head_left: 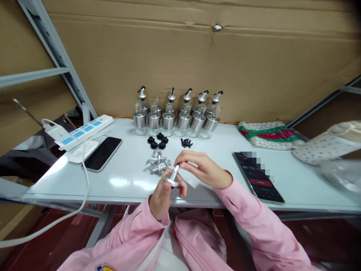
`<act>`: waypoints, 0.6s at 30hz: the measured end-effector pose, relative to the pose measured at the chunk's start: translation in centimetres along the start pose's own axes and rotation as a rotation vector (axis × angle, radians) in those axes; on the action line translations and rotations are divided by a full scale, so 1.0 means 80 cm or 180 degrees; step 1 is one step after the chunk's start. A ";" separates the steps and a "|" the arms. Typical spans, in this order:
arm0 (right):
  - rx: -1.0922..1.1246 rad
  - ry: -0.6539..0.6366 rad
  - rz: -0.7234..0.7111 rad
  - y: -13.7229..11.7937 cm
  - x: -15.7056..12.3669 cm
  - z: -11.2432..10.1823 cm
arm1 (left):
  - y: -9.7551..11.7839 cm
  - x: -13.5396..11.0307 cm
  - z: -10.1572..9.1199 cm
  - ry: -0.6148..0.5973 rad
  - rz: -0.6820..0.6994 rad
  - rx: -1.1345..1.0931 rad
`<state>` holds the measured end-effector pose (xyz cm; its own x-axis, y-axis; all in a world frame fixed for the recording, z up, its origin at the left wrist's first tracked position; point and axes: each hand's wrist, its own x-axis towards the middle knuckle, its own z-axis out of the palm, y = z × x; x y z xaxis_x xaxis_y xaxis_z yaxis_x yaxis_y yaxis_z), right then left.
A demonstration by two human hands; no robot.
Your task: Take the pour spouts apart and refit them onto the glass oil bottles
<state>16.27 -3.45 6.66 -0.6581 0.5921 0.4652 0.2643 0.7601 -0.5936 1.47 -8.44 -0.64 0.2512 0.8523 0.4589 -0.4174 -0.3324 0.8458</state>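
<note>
- Spout sits in hand near the front edge of the table; I judge a slip there could send it to the floor.
- Bottles stand crowded at the back, so a careless reach could knock one into its neighbour.
- Phone lies just beside the right sleeve; a wide elbow swing might shove it.
- Left hand is curled round the spout; if the smooth metal twists, I expect that hold could fail.
- Right hand has finger and thumb closed on a black lever at the spout's tip; pushing too hard could flick it away.
- Silver parts lie jumbled just beyond the left hand, where knuckles could scatter them.
- Stoppers sit loose and could roll if nudged.
- Spare levers, heaped together, could snag.
</note>
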 end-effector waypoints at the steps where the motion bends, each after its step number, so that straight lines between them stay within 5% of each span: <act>1: -0.0049 -0.0012 -0.0024 -0.005 -0.002 0.004 | 0.001 -0.001 0.000 -0.0060 0.0013 -0.0010; 11: -0.0031 0.0283 0.0072 -0.013 -0.014 0.027 | -0.010 -0.004 -0.009 -0.0644 -0.0584 -0.0959; 18: -0.0963 0.0999 -0.0254 -0.001 -0.006 0.032 | -0.005 0.009 -0.008 0.0063 -0.0592 -0.1040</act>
<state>14.74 -4.46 4.78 -0.4511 0.5455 0.7064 0.4468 0.8232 -0.3504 1.23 -7.43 -0.84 0.3334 0.8946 0.2976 -0.6236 -0.0275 0.7812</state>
